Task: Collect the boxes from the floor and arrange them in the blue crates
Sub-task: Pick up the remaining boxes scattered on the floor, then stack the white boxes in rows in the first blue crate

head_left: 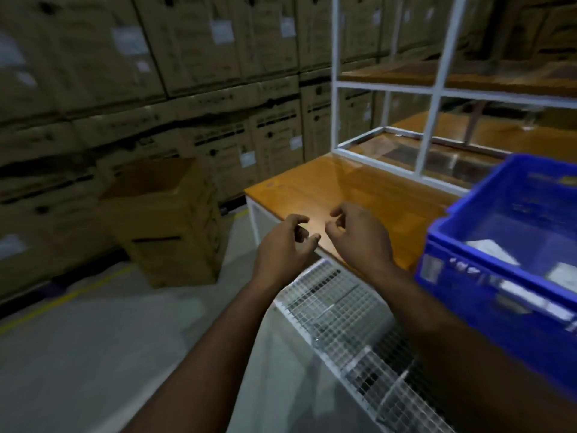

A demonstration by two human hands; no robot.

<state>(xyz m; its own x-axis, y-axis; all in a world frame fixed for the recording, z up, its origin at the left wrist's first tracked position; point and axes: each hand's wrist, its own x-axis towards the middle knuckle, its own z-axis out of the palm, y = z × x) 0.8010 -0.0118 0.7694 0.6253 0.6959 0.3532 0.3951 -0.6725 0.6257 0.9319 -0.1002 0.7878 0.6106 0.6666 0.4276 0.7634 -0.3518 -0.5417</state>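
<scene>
Head view, blurry, dim warehouse. Landmark: wooden table [352, 185].
Left hand [282, 245] and right hand [359, 234] both hover over the table's near edge, close together, not touching each other. Fingers on both loosely curled, nothing held.
Blue crate [487, 260] sits on the table's right end, right of the right hand; a few pale flat items [493, 253] lie inside, too blurred to identify.
White frame rack [434, 98] stands on the table's far side.
White wire mesh panel [340, 310] runs along the table's near side, under the forearms.
Open cardboard carton [165, 220] stands on the floor left of the table; stacked cartons [131, 73] form a wall behind it.
</scene>
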